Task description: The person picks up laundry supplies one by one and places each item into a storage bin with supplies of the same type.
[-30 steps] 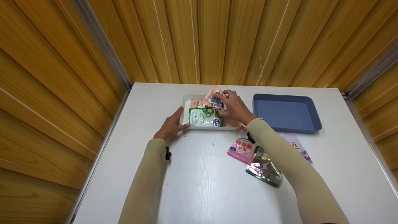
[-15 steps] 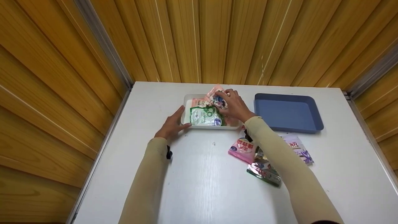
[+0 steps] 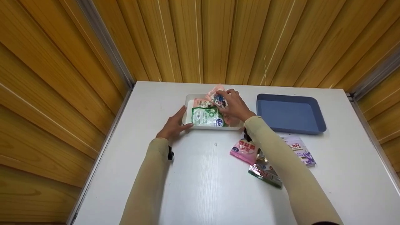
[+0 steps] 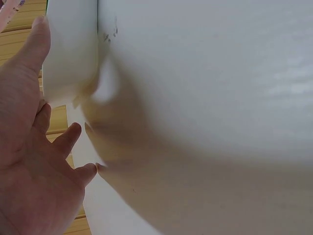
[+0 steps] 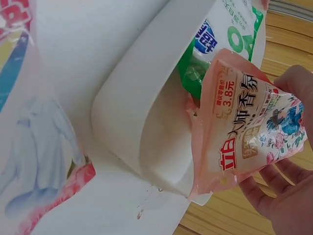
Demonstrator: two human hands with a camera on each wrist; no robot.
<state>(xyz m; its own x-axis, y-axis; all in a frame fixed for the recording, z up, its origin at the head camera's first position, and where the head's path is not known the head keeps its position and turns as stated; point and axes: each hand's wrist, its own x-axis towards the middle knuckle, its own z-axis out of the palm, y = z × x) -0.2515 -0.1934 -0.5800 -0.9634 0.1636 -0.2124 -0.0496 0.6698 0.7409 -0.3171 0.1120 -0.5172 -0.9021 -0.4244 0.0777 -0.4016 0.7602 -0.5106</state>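
My right hand [image 3: 236, 106] pinches a peach-pink floral detergent pouch [image 5: 234, 122] from above, fingers on one face and thumb on the other. The pouch is tilted over the right half of a white tray [image 3: 215, 127]. In that tray lies a green-and-white pouch [image 3: 203, 117], with another peach pouch [image 3: 201, 102] partly showing behind it. My left hand [image 3: 172, 126] is at the tray's left end, fingers spread along the side and thumb at the front corner. The left wrist view shows the thumb against the tray wall [image 4: 71, 54] and the other fingers extended.
A shallow blue tray [image 3: 291, 113] stands to the right of the white one. On the table in front lie a pink packet [image 3: 244, 150], a shiny green-and-gold pouch [image 3: 265, 175] and a purple pouch [image 3: 301, 153], some partly hidden by my right forearm. Wood-patterned panels [image 3: 215, 40] rise behind.
My right forearm has shifted slightly left, uncovering more of the purple pouch. Both hands keep their places at the white tray, and the right still holds the floral pouch.
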